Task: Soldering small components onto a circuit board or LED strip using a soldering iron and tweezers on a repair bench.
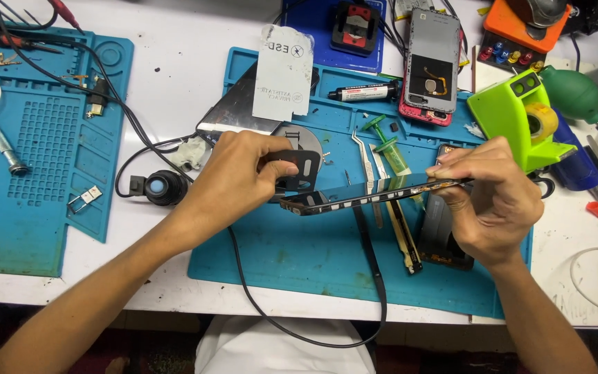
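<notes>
As we look down on the white table [174, 62], two blue work mats cover most of it: one blue mat [36, 173] out at nine o'clock and a second blue mat [299, 256] in the middle, under our hands. Above that middle mat we hold a phone frame [375, 196] edge-on and nearly level, clear of the mat. Our left hand [233, 180] has its grip closed on the frame's left end, thumb and fingers pinched over it, and our right hand [496, 201] has its grip closed on the right end, fingertips pressed along the top edge. A black cable [257, 298] loops from the left across the mat to six o'clock. At twelve o'clock lies an opened phone back [432, 66] in a red rim, with a black tube [363, 91] just to its left; at two o'clock stands a green tape dispenser [513, 118]. Metal tweezers [365, 156] and a green-handled tool [385, 142] lie just beyond the frame. A white label sheet [283, 73] rests at eleven o'clock. The frame shows only its thin edge, so we cannot tell what its faces carry, and our right palm hides a dark flat part [437, 235] below it. Beyond the table's near edge the room is dark and cut off.
</notes>
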